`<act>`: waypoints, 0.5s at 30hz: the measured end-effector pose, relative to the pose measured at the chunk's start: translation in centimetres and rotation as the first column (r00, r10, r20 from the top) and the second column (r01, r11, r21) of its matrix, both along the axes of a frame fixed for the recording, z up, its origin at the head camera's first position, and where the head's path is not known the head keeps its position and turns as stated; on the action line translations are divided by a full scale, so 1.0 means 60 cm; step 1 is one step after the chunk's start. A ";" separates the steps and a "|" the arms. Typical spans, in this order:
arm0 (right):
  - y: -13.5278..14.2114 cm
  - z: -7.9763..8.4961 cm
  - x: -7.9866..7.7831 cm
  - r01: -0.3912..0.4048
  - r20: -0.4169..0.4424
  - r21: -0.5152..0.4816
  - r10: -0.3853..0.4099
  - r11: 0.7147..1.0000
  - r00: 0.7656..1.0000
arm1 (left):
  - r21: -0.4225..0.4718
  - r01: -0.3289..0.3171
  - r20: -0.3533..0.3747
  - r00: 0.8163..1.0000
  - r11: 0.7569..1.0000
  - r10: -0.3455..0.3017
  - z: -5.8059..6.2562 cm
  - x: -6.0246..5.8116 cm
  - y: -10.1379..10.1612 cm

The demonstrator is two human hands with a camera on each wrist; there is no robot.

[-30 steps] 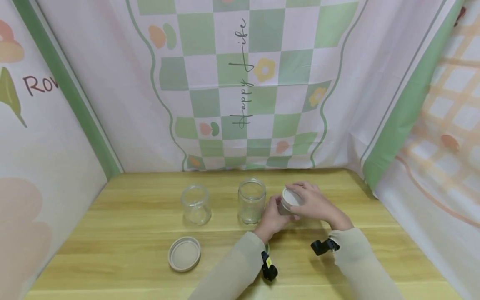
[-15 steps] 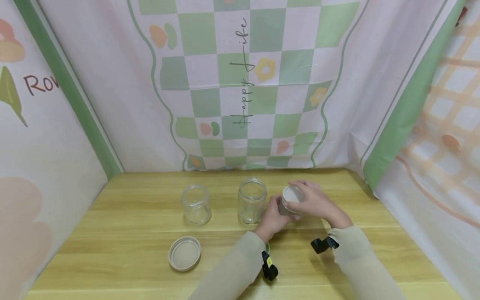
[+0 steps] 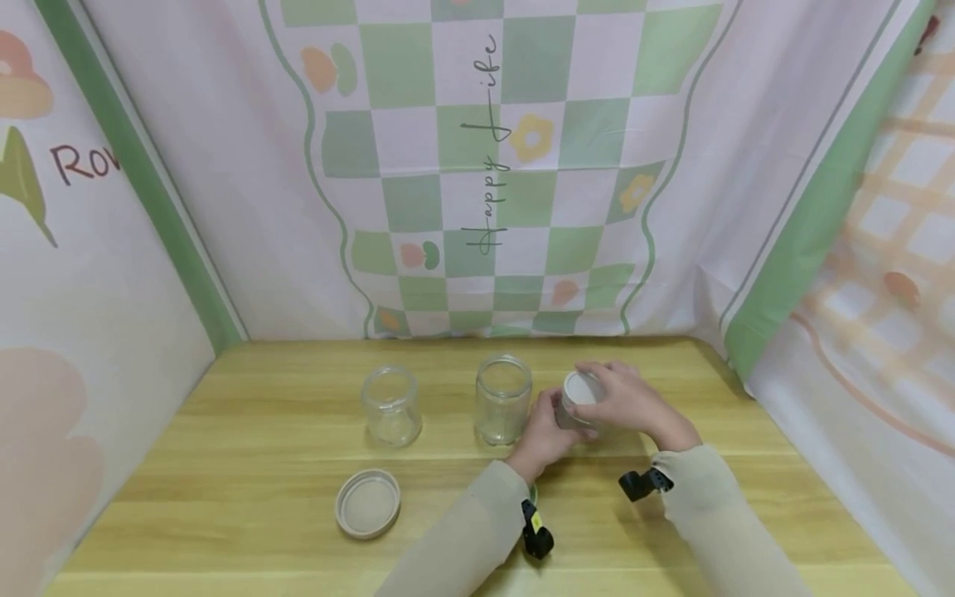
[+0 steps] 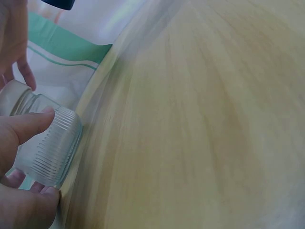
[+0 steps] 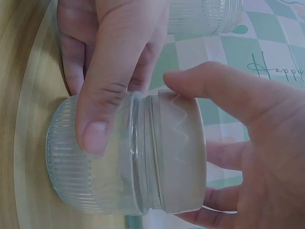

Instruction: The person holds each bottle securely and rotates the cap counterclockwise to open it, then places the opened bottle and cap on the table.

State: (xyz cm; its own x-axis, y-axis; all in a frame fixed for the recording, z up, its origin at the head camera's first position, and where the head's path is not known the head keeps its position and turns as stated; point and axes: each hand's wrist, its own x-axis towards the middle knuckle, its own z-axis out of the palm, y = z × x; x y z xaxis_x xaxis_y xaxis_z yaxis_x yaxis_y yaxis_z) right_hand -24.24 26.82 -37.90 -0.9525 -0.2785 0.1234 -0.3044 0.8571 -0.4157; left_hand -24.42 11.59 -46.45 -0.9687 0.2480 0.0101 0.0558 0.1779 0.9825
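At the right of the table, my left hand grips the ribbed body of a clear glass jar, its thumb lying along the side in the right wrist view. My right hand holds the jar's beige lid from above, thumb and fingers spread round the rim. The lid sits on the jar mouth, with glass threads showing just under its edge. In the left wrist view the jar has its base close to the wood; whether it touches cannot be told.
Left of the hands stand two lidless glass jars, a taller jar close to the left hand and a rounder jar farther left. A beige lid lies inside up in front. A green curved edge shows beside the left wrist, mostly hidden.
My right thumb and fingers have shifted slightly round the lid, and the lid has tipped a little. The left hand keeps its grip on the jar; the other jars stay put.
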 end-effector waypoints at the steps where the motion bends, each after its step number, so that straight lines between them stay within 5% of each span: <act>1: 0.000 -0.001 -0.001 0.001 0.000 0.006 -0.001 1.000 1.000 | 0.001 0.000 0.001 1.000 1.000 0.000 0.000 0.000 0.000; 15: -0.001 -0.004 -0.006 -0.008 0.009 0.027 0.008 1.000 1.000 | 0.013 0.005 0.005 1.000 1.000 -0.005 -0.001 -0.001 -0.001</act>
State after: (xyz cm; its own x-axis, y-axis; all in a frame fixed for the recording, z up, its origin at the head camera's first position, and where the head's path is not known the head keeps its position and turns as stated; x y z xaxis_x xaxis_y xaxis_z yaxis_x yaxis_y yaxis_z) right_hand -24.60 26.79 -38.14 -0.9511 -0.2894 0.1078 -0.3081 0.8654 -0.3952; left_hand -24.47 11.51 -46.53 -0.9676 0.2525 0.0085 0.0517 0.1650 0.9849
